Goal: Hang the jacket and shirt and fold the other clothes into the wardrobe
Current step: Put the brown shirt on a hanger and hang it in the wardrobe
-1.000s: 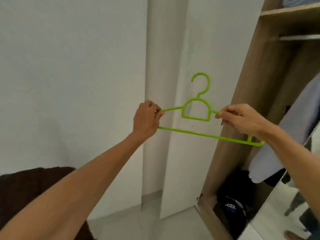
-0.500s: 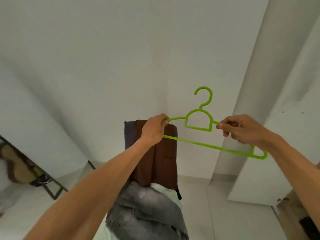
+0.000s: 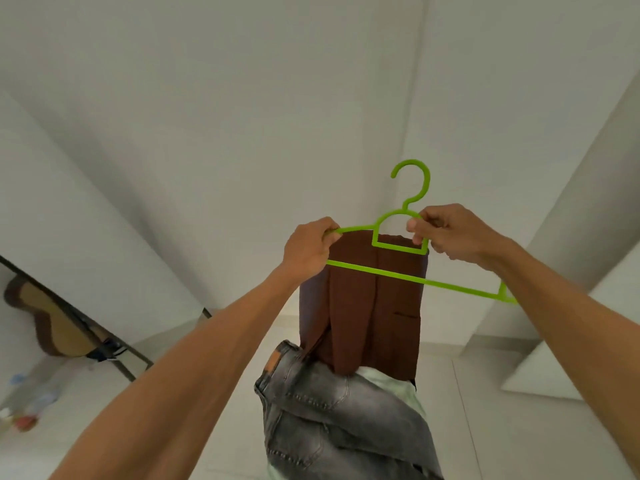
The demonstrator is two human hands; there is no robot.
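Observation:
I hold a bright green plastic hanger (image 3: 398, 271) up in front of me with both hands. My left hand (image 3: 308, 249) grips its left shoulder end. My right hand (image 3: 450, 233) pinches the frame beside the neck, just under the hook. Below and behind the hanger lies a brown jacket (image 3: 367, 313), folded lengthwise. Grey jeans (image 3: 332, 420) lie in front of the jacket, over a pale green garment (image 3: 391, 381) that shows only at its edge.
White walls fill the background. A dark-framed mirror (image 3: 86, 327) leans against the wall at the left, with small items on the floor near it. A white panel (image 3: 568, 362) stands at the right edge.
The view has swung left from the wardrobe to the clothes pile. My right hand has slid along the hanger from its right arm to the neck. My left hand keeps its grip.

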